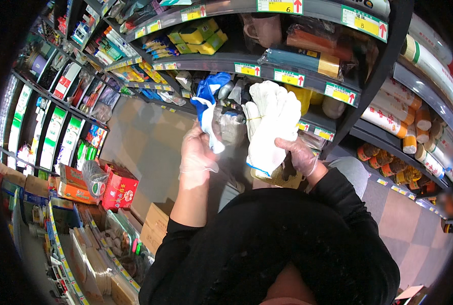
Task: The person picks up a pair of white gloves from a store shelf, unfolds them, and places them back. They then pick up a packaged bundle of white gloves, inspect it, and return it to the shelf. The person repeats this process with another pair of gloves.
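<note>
Right grip (pixel 299 155) is grasping a fat bundle of white gloves (pixel 273 129) by its lower right side. Left grip (pixel 194 149) is holding the low end of what is looking like a floppy blue and white wrapper (pixel 205 113). Both things are hanging up in the air in front of the store shelf (pixel 217 64), and they are not touching each other. The gloves are looking soft, squishy and light, so squeezing is probably not hurting them. A thin yellowish band (pixel 255 118) is going around the bundle and is seemingly holding it together. Grabbing the thick part near that band is probably working best, because pulling just one glove may be letting the others slide. The wrapper is looking thin, bendy and maybe slippery, so pinching it flat is likely helping.
</note>
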The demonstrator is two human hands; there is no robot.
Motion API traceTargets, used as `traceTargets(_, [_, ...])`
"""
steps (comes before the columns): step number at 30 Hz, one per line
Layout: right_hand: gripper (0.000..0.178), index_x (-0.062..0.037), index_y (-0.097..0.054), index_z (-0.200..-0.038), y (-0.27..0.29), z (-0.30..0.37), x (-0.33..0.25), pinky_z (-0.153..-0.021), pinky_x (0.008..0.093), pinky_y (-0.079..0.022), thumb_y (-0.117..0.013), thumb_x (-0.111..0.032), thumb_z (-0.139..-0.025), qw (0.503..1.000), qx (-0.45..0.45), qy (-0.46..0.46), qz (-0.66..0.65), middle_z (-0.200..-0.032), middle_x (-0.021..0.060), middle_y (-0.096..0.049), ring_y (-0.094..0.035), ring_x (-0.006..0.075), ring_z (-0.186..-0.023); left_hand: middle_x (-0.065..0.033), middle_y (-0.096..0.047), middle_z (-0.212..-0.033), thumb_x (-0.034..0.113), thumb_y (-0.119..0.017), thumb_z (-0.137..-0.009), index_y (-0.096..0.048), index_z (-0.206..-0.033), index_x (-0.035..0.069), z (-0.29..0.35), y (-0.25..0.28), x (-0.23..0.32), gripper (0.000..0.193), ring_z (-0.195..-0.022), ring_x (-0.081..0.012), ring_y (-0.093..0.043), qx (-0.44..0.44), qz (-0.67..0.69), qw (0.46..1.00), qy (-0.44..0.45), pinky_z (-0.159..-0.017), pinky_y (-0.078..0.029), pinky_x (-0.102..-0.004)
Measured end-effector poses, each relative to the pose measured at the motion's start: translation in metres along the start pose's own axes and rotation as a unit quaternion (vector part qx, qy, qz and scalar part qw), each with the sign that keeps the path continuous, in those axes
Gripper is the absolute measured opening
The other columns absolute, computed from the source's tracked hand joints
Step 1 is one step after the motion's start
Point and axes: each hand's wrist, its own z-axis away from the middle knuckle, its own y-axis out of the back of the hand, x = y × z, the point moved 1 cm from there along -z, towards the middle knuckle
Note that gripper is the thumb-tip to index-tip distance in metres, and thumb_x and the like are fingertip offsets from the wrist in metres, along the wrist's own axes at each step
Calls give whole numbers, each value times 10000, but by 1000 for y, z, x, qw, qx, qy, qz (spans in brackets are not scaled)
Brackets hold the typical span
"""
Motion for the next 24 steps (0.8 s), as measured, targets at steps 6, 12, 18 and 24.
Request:
traceTargets(6, [651, 62, -466, -1452, 1, -1, 3, -1068, 359, -473, -737, -177, -911, 1000, -9, 2, -5, -1346, 137, -627, -621, 249, -1210, -51, -679, -903, 161, -562, -972, -655, -1065, 41, -44, 7, 20, 177, -692, -199, -627, -35, 38, 998, 37, -618, -557, -348])
traceTargets(12, [679, 59, -443, -1469, 1, -1, 2, -1076, 362, -465, -743, -182, -909, 1000, -23, 5, -13, -1352, 140, -621, -610, 247, -1223, -53, -687, -888, 170, -544, -1009, -649, -1103, 54, -100, -41, 32, 183, -737, -201, -655, -35, -31, 999, -22, -638, -545, -343])
traceTargets(18, [673, 51, -445, -1469, 3, 1, -3, -1067, 357, -469, -740, -178, -909, 1000, -15, 19, -3, -1351, 134, -615, -606, 237, -1214, -126, -698, -1026, 93, -498, -1021, -587, -1242, 55, -215, -72, 35, 241, -893, -283, -700, -91, -77, 992, -31, -770, -572, -438])
traceTargets(24, [585, 36, -508, -1412, -23, 2, -4, -1001, 328, -495, -721, -221, -932, 998, -62, 9, 23, -1263, 103, -654, -631, 203, -1128, -214, -706, -1191, 158, -633, -913, -696, -1207, 31, -327, -27, 104, 326, -1097, -355, -687, 31, -572, 788, -225, -937, -539, -416])
